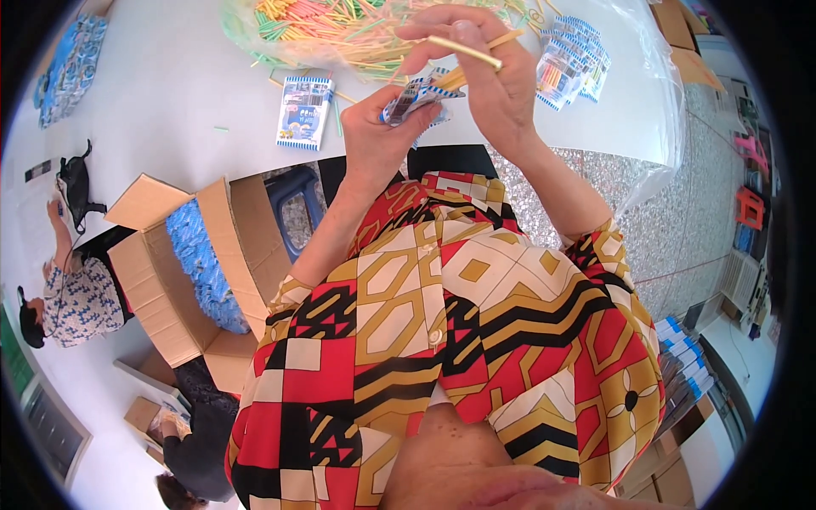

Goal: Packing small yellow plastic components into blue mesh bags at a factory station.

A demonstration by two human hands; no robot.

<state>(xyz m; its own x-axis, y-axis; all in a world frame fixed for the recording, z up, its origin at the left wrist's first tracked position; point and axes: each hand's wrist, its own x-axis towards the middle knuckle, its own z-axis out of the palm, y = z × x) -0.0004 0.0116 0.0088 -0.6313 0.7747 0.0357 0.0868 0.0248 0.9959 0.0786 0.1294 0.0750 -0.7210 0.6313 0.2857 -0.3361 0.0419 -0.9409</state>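
Observation:
My left hand (374, 136) is closed around a small blue-and-white packet (412, 98), holding it tilted above the table's near edge. Thin yellow sticks (465, 52) are pinched in my right hand (501, 102); one crosses in front of the fingers, and others reach down into the packet's mouth. Beyond both hands spreads a heap of thin pink, green and yellow sticks (319, 30) on clear plastic. Left of my left hand, a filled-looking blue-and-white packet (304, 115) lies flat. Several flat packets (574, 64) lie fanned out to the right.
An open cardboard box (153, 268) with many blue packets (204, 263) stands at my left, beside a blue stool (293, 200). More packets (72, 68) lie at the table's far left. Two other people (85, 293) are at the left. Clear plastic hangs over the table's right edge.

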